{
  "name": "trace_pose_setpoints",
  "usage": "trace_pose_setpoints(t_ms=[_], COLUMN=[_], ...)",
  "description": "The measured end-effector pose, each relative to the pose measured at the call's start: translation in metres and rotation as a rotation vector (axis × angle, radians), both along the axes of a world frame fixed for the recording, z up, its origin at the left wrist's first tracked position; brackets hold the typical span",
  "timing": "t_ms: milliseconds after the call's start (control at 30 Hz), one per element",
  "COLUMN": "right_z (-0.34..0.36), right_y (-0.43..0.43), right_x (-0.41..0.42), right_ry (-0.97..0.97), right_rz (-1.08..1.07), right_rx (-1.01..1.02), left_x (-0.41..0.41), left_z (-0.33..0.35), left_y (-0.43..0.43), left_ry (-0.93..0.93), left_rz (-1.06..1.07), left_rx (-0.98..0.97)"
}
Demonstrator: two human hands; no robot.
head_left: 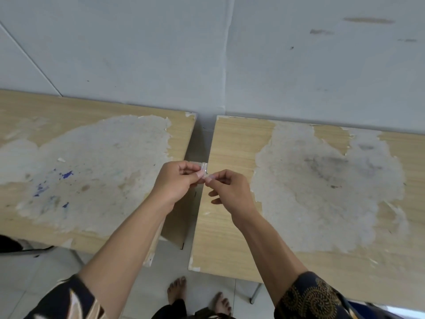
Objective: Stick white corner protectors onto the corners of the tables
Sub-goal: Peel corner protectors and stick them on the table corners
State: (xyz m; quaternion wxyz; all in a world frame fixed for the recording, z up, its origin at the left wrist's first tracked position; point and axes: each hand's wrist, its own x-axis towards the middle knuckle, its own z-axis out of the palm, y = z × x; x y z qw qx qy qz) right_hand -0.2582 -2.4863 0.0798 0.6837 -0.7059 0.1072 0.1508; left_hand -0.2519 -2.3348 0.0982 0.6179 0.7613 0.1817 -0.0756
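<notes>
Two worn wooden tables stand side by side, the left table [96, 166] and the right table [230, 203], with a narrow gap between them. Above that gap my left hand [177, 180] pinches a small clear-white corner protector [204, 168] between thumb and fingers. My right hand [226, 187] meets it from the right, thumb and forefinger pinching at the protector's lower edge. The near corner of the right table [194, 268] and the near corner of the left table [148, 261] show chipped bare edges. Whether the far corners carry protectors cannot be told.
A pale wall [207, 54] runs right behind both tables. A brown cardboard piece [181, 222] stands in the gap between them. My bare feet [197, 295] are on the tiled floor below. Both tabletops have large peeled grey patches.
</notes>
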Motion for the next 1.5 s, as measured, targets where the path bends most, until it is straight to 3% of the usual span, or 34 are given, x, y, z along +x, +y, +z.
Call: trace_pose_setpoints(t_ms=[500, 867, 1500], right_z=[-0.035, -0.082, -0.112], right_y=[0.002, 0.011, 0.057], right_x=[-0.041, -0.095, -0.141], right_ry=[0.136, 0.276, 0.386], right_rz=[0.074, 0.08, -0.145], right_rx=[0.001, -0.073, -0.137], left_x=[-0.044, -0.105, -0.134], left_z=[-0.032, -0.093, -0.131], left_y=[0.01, 0.019, 0.048], left_ry=[0.114, 0.267, 0.359], left_rz=[-0.016, 0.005, -0.108], left_rx=[0.056, 0.032, 0.112])
